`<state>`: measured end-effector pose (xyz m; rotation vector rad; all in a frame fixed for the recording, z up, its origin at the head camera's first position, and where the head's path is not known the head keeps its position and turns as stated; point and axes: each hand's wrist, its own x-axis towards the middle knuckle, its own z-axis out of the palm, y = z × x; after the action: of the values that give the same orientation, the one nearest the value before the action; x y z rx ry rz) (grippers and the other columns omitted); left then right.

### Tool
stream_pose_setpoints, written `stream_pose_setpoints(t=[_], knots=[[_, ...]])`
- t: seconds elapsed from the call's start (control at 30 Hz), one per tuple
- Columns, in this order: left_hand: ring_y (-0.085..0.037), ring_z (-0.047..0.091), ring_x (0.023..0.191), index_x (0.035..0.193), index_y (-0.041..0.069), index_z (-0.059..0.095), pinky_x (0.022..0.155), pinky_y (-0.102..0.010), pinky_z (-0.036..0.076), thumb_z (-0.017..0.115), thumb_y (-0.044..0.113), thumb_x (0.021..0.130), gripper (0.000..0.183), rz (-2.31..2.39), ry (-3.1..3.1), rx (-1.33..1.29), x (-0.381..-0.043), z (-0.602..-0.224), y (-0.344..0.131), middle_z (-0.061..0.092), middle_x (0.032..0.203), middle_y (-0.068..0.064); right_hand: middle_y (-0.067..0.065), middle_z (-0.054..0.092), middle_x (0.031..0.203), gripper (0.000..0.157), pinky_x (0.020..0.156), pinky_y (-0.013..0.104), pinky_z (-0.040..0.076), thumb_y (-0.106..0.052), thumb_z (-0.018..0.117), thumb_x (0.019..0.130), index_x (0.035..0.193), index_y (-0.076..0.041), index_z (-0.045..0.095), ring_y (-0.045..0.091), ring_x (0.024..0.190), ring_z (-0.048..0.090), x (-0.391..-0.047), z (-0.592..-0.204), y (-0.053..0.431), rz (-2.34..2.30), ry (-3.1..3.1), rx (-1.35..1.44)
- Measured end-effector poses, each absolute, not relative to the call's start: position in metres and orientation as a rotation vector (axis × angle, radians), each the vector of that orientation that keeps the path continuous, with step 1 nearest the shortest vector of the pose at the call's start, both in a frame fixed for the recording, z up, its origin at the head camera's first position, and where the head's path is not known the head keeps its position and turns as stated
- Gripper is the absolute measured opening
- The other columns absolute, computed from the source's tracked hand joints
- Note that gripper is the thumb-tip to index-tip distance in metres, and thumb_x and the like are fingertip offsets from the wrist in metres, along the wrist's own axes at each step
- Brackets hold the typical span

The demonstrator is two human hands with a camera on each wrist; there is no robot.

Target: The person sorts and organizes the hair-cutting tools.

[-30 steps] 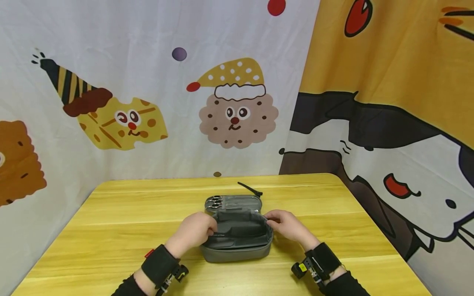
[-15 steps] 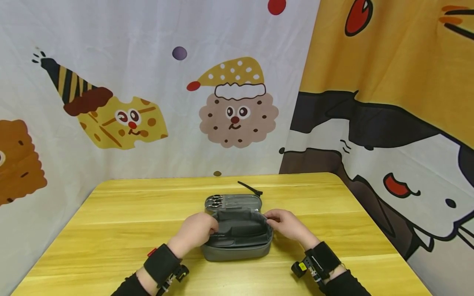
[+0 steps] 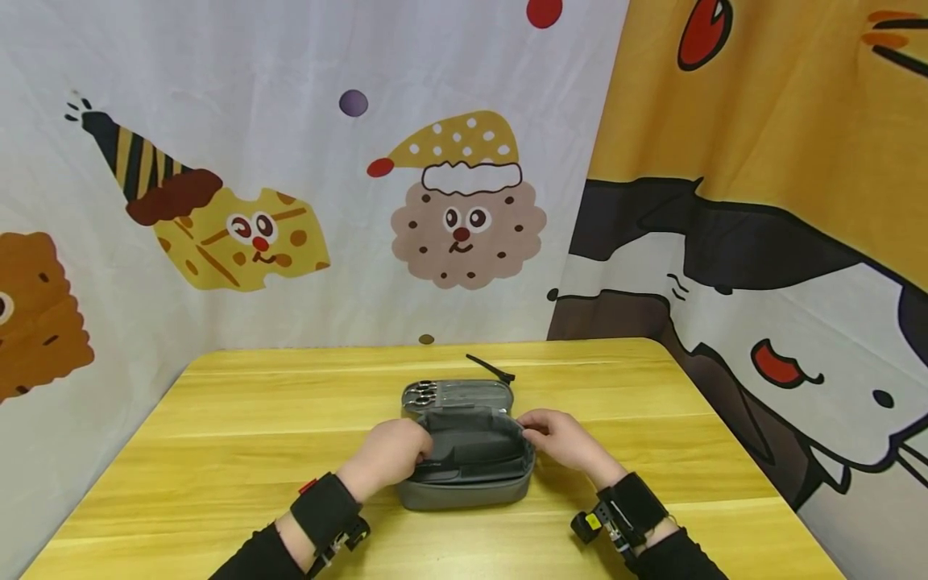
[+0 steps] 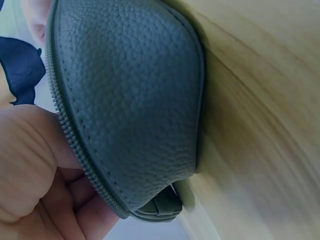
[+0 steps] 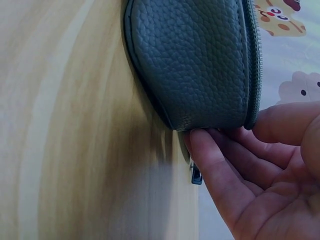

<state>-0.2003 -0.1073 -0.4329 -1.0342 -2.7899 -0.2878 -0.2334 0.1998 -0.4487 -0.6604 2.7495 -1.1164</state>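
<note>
A grey pebbled-leather zip case (image 3: 467, 493) stands unzipped on the table, its lid laid back behind it. Several scissors (image 3: 420, 393) sit at the left of the lid, under or beside a clear pocket. My left hand (image 3: 391, 453) reaches over the left rim with curled fingers. In the left wrist view its fingertips vanish behind the zipper (image 4: 80, 142), so whatever they hold is hidden. My right hand (image 3: 561, 439) pinches the right rim, thumb at the zipper edge and fingers against the outer wall in the right wrist view. Dark pockets line the inside.
Behind the lid lies a long, thin black clip-like item (image 3: 490, 368). The yellow wood-grain table (image 3: 254, 419) ends at a cartoon-printed curtain (image 3: 290, 153). A zipper pull (image 5: 195, 174) hangs behind the case near the right fingers.
My left hand has shifted slightly right, further into the case, and the case's left end has moved a little right. The right hand stays on the rim.
</note>
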Motion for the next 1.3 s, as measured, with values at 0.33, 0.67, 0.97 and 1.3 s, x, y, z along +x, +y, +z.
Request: stream_pose_setpoints(t=[0.33,0.67,0.97,1.3], knots=[[-0.007,0.038,0.057,0.062,0.018,0.06,0.052,-0.025,0.038,0.07,-0.004,0.082,0.032,-0.189,-2.772,-1.063,-0.201,-0.434,-0.101,0.05,0.063,0.01,0.006,0.069,0.106,0.017,0.08,0.038,0.051,-0.007,0.061,0.098,0.11,-0.004,0.072,0.019,0.094,0.062,-0.233,-0.449,0.2,-1.117,2.754,-0.66],[-0.008,0.035,0.056,0.058,0.02,0.052,0.048,-0.025,0.031,0.07,-0.004,0.082,0.039,-0.173,-2.769,-1.017,-0.205,-0.439,-0.098,0.044,0.06,0.009,0.006,0.069,0.106,0.017,0.082,0.04,0.052,-0.007,0.06,0.098,0.11,-0.005,0.072,0.02,0.096,0.063,-0.233,-0.449,0.201,-1.099,2.767,-0.69],[-0.008,0.037,0.054,0.059,0.02,0.052,0.047,-0.025,0.031,0.071,-0.002,0.083,0.038,-0.173,-2.798,-0.967,-0.204,-0.438,-0.093,0.044,0.06,0.008,0.005,0.069,0.106,0.016,0.081,0.038,0.052,-0.008,0.06,0.099,0.11,-0.005,0.072,0.019,0.094,0.063,-0.233,-0.45,0.201,-1.108,2.758,-0.689],[-0.009,0.035,0.054,0.057,0.019,0.045,0.046,-0.027,0.03,0.069,-0.001,0.083,0.041,-0.136,-2.774,-0.989,-0.203,-0.434,-0.089,0.038,0.059,0.007,0.002,0.07,0.099,0.014,0.076,0.035,0.052,-0.006,0.063,0.096,0.106,-0.005,0.073,0.016,0.088,0.064,-0.23,-0.449,0.198,-1.067,2.836,-0.699]])
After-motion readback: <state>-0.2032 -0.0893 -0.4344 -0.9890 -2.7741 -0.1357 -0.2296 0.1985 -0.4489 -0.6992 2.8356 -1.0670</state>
